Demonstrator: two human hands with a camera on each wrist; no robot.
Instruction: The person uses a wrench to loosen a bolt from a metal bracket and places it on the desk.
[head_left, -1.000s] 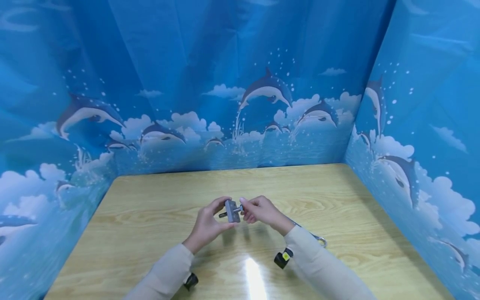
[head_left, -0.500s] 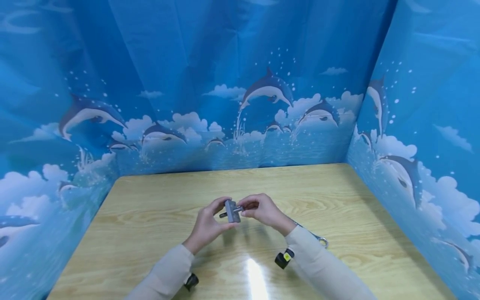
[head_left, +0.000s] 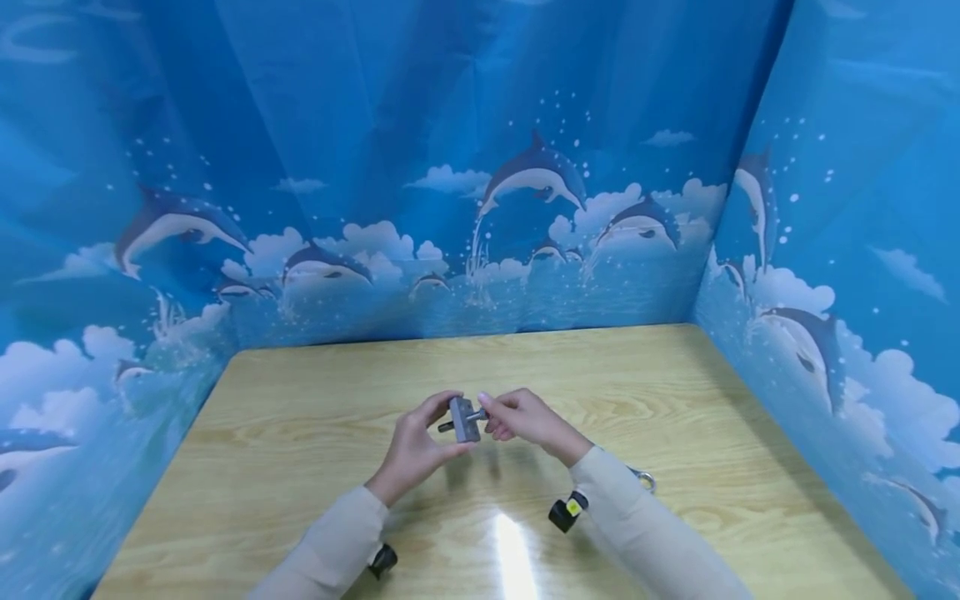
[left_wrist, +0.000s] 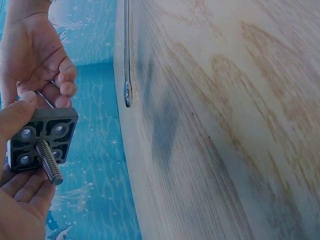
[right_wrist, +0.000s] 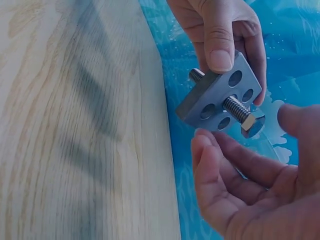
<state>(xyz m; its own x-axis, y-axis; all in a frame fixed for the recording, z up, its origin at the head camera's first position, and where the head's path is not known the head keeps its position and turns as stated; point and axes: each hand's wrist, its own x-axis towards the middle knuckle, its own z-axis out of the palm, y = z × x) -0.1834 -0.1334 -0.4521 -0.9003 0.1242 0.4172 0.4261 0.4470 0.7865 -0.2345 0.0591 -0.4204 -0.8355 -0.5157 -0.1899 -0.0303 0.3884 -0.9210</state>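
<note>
My left hand [head_left: 416, 450] grips a small grey square plate [head_left: 465, 420] by opposite edges, thumb at one and fingertips at the other. A hex bolt [right_wrist: 241, 113] runs through the middle of the plate, among several round holes. Its threaded end [left_wrist: 49, 162] sticks out of the ribbed back face in the left wrist view. My right hand [head_left: 527, 418] is around the bolt head. In the right wrist view its thumb [right_wrist: 295, 120] stands apart from the head, and its loosely curled fingers [right_wrist: 210, 172] lie below, close to the plate's edge.
A wrench [head_left: 643, 481] lies on the wooden table [head_left: 337, 383], partly hidden under the right forearm. Blue dolphin-print curtains [head_left: 420, 167] rise behind the table and along its sides. A black wrist camera [head_left: 567, 510] hangs at the right sleeve.
The right hand's thumb and fingers have shifted about the bolt head, folding over it half a second ago and now lower, with the thumb raised. The left hand and plate stay nearly in place.
</note>
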